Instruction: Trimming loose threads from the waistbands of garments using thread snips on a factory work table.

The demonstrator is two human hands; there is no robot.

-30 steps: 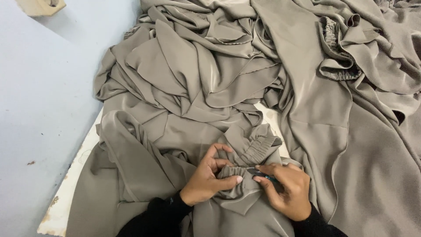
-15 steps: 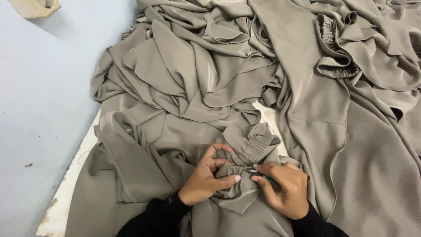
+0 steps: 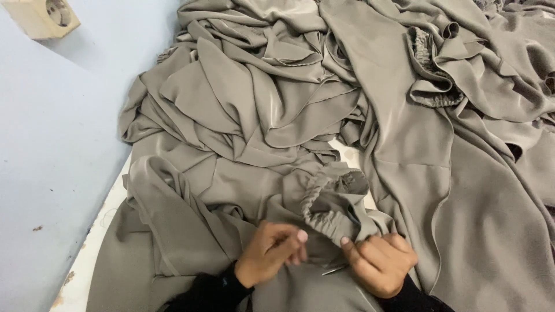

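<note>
head view: left hand (image 3: 270,253) pinching taupe fabric (image 3: 243,190), fingers (image 3: 298,245) closing on fold beside gathered elastic cuff (image 3: 325,209). right hand (image 3: 378,263) gripping cuff edge, fingers curling shut, thin metal tool (image 3: 334,269) lying under it. fabric heaping over white worktop (image 3: 87,260) beside blue wall (image 3: 52,144); wall socket (image 3: 40,16) sitting top left.

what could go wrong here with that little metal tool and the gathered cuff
The right hand holds a thin metal tool close to the left hand, so a slip might prick a finger. Its tip sits against the gathered elastic cuff and could snag or nick the grey fabric.
</note>
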